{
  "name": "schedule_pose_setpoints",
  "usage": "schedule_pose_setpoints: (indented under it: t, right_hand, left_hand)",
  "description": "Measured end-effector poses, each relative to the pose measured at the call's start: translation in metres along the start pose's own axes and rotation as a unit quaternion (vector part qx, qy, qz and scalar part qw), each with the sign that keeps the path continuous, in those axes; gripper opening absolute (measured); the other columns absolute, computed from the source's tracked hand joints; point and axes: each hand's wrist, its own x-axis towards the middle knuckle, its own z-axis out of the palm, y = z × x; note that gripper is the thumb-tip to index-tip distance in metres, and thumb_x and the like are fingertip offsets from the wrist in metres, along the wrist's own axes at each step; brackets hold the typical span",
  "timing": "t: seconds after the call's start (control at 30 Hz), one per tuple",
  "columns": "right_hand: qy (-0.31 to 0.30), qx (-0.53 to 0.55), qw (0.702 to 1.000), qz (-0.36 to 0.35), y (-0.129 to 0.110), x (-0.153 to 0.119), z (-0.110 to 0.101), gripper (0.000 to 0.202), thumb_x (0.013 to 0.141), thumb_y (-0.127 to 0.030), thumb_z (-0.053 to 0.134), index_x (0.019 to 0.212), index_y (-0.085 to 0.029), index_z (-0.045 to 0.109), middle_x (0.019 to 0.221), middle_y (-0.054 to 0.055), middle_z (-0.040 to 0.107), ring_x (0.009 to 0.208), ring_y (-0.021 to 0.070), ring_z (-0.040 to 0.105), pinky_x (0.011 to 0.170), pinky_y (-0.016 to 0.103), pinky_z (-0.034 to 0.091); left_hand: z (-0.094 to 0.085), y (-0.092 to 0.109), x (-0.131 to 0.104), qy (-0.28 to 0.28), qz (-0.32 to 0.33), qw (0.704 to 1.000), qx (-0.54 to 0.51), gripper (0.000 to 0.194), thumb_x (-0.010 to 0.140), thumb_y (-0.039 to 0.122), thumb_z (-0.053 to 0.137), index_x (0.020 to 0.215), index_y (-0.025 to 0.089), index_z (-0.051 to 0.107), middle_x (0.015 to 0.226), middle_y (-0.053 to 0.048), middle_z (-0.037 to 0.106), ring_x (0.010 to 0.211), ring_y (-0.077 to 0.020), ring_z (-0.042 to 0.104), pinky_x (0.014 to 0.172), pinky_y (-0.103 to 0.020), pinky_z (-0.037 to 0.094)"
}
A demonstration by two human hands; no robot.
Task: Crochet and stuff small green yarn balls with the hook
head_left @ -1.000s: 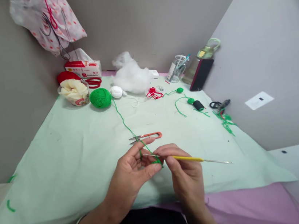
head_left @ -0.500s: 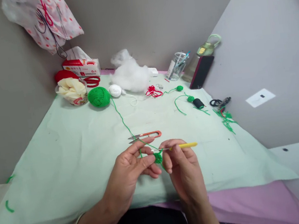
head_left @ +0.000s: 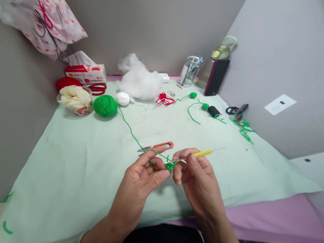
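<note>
Between thumb and fingers, my left hand (head_left: 141,180) pinches a small green crochet piece (head_left: 170,166). Green yarn (head_left: 131,131) runs from the green yarn ball (head_left: 105,106) over my left index finger down to the piece. In my right hand (head_left: 199,176) is a crochet hook with a yellow handle (head_left: 203,153), closed between thumb and fingers. Its thin metal shaft points left and meets the top of the green piece; the exact loop at its tip is too small to make out. Just beyond my left fingers lie thread snips (head_left: 165,145) with orange handles, partly covered.
At the back stand a tub (head_left: 75,100), a tissue box (head_left: 86,74), white stuffing (head_left: 138,80), a glass jar (head_left: 190,72) and a phone (head_left: 217,77) against a bottle. To the right lie small green balls (head_left: 193,95), black thread (head_left: 213,111) and green scraps (head_left: 244,129).
The crochet piece has tilted, and a hole in it now shows. The hook's handle end has risen slightly. Both hands keep their hold, and the whole view has shifted a little.
</note>
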Motion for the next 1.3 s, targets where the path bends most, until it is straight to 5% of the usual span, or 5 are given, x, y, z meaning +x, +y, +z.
schedule_pose_setpoints:
  t: [0.5,0.7,0.87,1.1,1.3]
  right_hand:
    - [-0.014,0.052,0.998,0.044,-0.001,0.001,0.000,0.016,0.094,-0.037,0.071,0.089,-0.022,0.075,0.090,0.001,0.072,0.066,0.0101,0.073,0.055,0.017,0.058]
    - [-0.030,-0.010,0.999,-0.039,-0.004,0.000,-0.002,0.018,0.099,-0.033,0.064,0.091,-0.022,0.076,0.089,0.002,0.072,0.068,0.0121,0.072,0.057,0.022,0.061]
    - [-0.047,-0.101,0.988,-0.109,-0.008,-0.007,-0.007,0.021,0.103,-0.029,0.056,0.098,-0.022,0.075,0.094,0.004,0.073,0.077,0.0156,0.074,0.067,0.029,0.064]
    - [-0.053,-0.191,0.962,-0.190,-0.010,-0.014,-0.005,0.024,0.105,-0.019,0.050,0.106,-0.024,0.074,0.097,0.005,0.072,0.079,0.0165,0.073,0.067,0.032,0.062]
    - [-0.060,-0.244,0.943,-0.216,-0.013,-0.018,-0.003,0.026,0.104,-0.013,0.050,0.109,-0.023,0.073,0.099,0.005,0.073,0.084,0.0175,0.071,0.071,0.035,0.060]
  left_hand:
    - [-0.003,-0.001,0.001,0.006,0.027,0.999,0.020,0.028,0.093,0.031,0.073,0.121,0.031,0.077,0.087,0.002,0.058,0.082,-0.0106,0.064,0.081,-0.021,0.052]
    - [-0.004,0.003,0.001,0.007,0.026,0.999,0.033,0.025,0.094,0.030,0.071,0.119,0.030,0.077,0.100,0.001,0.069,0.080,-0.0101,0.062,0.083,-0.022,0.050]
    - [-0.002,0.005,0.000,0.010,0.025,0.999,0.042,0.024,0.095,0.030,0.069,0.117,0.026,0.076,0.132,-0.005,0.069,0.080,-0.0112,0.060,0.080,-0.025,0.049]
    - [-0.007,0.001,-0.001,0.026,0.043,0.996,0.068,0.024,0.092,0.032,0.073,0.115,0.027,0.078,0.091,-0.002,0.070,0.079,-0.0149,0.060,0.081,-0.029,0.049]
    - [-0.007,0.003,-0.003,0.030,0.069,0.991,0.107,0.025,0.092,0.034,0.073,0.116,0.030,0.079,0.088,0.000,0.067,0.080,-0.0145,0.060,0.080,-0.027,0.051]
